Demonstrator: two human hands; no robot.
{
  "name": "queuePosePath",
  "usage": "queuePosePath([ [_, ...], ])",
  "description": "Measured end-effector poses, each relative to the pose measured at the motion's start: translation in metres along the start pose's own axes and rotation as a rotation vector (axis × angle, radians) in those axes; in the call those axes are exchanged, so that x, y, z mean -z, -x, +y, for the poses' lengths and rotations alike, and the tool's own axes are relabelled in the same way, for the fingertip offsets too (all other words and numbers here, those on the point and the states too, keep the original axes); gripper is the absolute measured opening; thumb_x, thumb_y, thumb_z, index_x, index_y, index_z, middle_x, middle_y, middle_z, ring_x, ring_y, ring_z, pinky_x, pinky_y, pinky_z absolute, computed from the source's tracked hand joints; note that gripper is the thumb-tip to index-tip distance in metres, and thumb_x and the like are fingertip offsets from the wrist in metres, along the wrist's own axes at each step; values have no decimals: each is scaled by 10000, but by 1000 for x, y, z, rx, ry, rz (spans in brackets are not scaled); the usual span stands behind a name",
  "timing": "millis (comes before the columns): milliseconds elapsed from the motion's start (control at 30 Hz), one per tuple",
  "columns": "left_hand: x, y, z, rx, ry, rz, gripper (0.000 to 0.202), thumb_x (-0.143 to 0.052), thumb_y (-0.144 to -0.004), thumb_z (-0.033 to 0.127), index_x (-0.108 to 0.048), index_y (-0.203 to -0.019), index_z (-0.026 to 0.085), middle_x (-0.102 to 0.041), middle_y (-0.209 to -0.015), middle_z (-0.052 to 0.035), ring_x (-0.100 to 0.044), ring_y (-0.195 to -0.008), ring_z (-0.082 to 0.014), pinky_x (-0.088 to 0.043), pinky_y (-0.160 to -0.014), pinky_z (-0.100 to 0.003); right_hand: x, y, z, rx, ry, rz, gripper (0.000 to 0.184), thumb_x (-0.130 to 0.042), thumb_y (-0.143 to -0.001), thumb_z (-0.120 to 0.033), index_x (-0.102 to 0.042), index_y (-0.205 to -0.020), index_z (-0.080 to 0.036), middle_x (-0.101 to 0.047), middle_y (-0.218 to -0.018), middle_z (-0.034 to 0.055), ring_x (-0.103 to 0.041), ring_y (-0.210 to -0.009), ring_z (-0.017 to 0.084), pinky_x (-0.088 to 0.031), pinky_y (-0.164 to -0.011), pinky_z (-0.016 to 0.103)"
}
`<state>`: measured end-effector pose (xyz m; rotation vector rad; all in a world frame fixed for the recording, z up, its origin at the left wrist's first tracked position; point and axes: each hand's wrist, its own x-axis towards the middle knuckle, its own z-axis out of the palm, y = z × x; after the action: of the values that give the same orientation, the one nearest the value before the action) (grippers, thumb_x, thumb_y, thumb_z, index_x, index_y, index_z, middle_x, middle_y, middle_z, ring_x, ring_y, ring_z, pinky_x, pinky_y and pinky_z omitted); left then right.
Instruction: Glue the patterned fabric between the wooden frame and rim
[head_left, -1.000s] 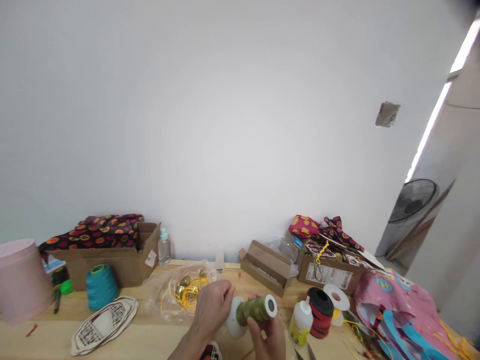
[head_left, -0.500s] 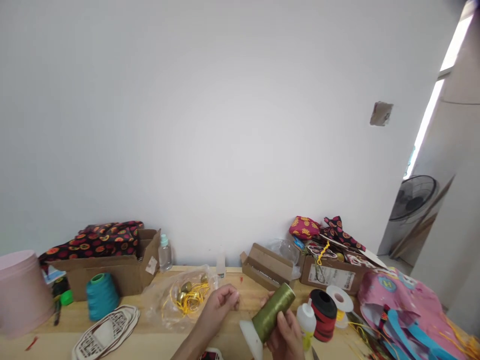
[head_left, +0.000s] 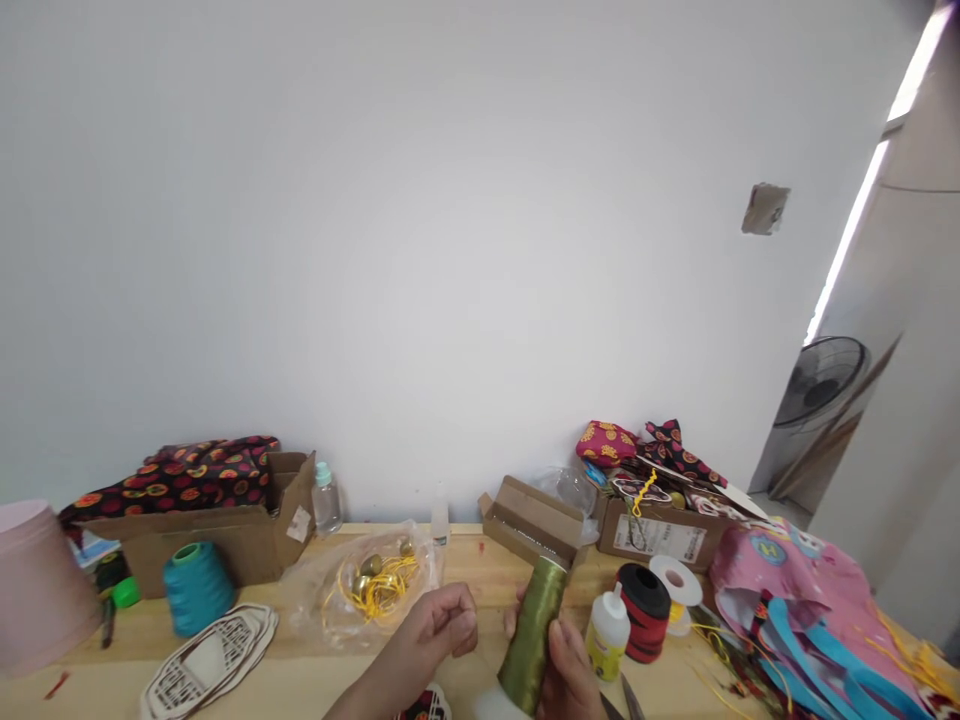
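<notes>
My right hand (head_left: pixel 568 665) is wrapped round a spool of olive-green thread (head_left: pixel 534 630), which stands tilted with its white base towards me. Just left of the spool, my left hand (head_left: pixel 448 622) is closed with its fingertips pinched together; any thread between them is too fine to see. Below the left hand, a dark patterned piece with a pale edge (head_left: pixel 426 704) shows partly at the bottom of the view. To the right of the spool stands a white glue bottle (head_left: pixel 607 635), with metal blades (head_left: pixel 632 700) lying in front of it.
At the left are a pink bin (head_left: pixel 41 590), a teal thread cone (head_left: pixel 197 590), pale cutouts (head_left: pixel 210 660) and a cardboard box (head_left: pixel 202 550). A plastic bag (head_left: pixel 315 600) holds bells on yellow cord. Red-and-black ribbon rolls (head_left: pixel 643 612) and pink cloth (head_left: pixel 795 570) lie right.
The spool has turned more upright and shifted slightly left and down in my right hand. My left hand has moved slightly down and stays pinched. The view has shifted a little.
</notes>
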<state>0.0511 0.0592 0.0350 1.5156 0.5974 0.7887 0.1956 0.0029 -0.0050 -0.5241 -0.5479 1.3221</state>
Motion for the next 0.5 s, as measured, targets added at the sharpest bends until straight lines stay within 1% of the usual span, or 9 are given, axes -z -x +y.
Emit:
queuePosePath([
  [100, 4, 5, 5, 8, -58, -4, 340, -529, -747, 483, -422, -606, 194, -360, -525, 64, -296, -519, -94, -225, -518, -251, -2, 3, 0, -26, -14, 0, 408, -699, -590, -478, -647, -880, -195, -596, -665, 21, -454, -448, 94, -350, -380, 186],
  [200, 6, 8, 5, 20, -109, 27, 346, -479, -760, 511, -389, -619, 208, -336, -526, 74, -283, -519, -96, -225, -513, -246, -4, 5, -1, -42, -35, -7, 400, -722, -577, -453, -641, -883, -208, -597, -664, 14, -511, -520, 114, -399, -452, 196],
  [267, 5, 10, 4, 47, -157, 45, 358, -424, -769, 541, -349, -623, 223, -277, -514, 91, -244, -494, -94, -210, -487, -239, -6, 5, -2, -14, -32, -11, 393, -733, -574, -440, -638, -878, -209, -600, -662, 13, -536, -565, 129, -414, -483, 201],
  [333, 1, 12, 6, 87, -232, 36, 343, -403, -781, 530, -353, -636, 224, -259, -516, 96, -231, -482, -94, -195, -467, -235, -6, 5, -4, 25, -8, -16, 372, -723, -602, -430, -630, -882, -204, -608, -685, 17, -518, -532, 118, -391, -449, 191],
  [367, -2, 14, 9, 105, -282, 20, 324, -412, -788, 504, -381, -645, 215, -284, -523, 91, -252, -488, -95, -202, -470, -234, -6, 5, -5, 35, 4, -20, 362, -716, -618, -422, -626, -889, -201, -610, -697, 18, -499, -503, 107, -369, -423, 183],
  [433, -5, 17, 17, 123, -394, -22, 281, -448, -794, 438, -474, -664, 189, -391, -569, 63, -336, -551, -109, -244, -518, -236, -5, 5, -5, 39, 28, -28, 347, -706, -643, -411, -620, -903, -197, -610, -710, 16, -464, -464, 85, -324, -387, 166],
  [500, -5, 19, 26, 123, -493, -42, 297, -442, -805, 401, -511, -618, 181, -453, -608, 40, -382, -617, -124, -265, -587, -248, -5, 5, -5, 42, 51, -45, 350, -706, -647, -413, -618, -908, -197, -604, -707, 9, -451, -452, 76, -308, -376, 161],
])
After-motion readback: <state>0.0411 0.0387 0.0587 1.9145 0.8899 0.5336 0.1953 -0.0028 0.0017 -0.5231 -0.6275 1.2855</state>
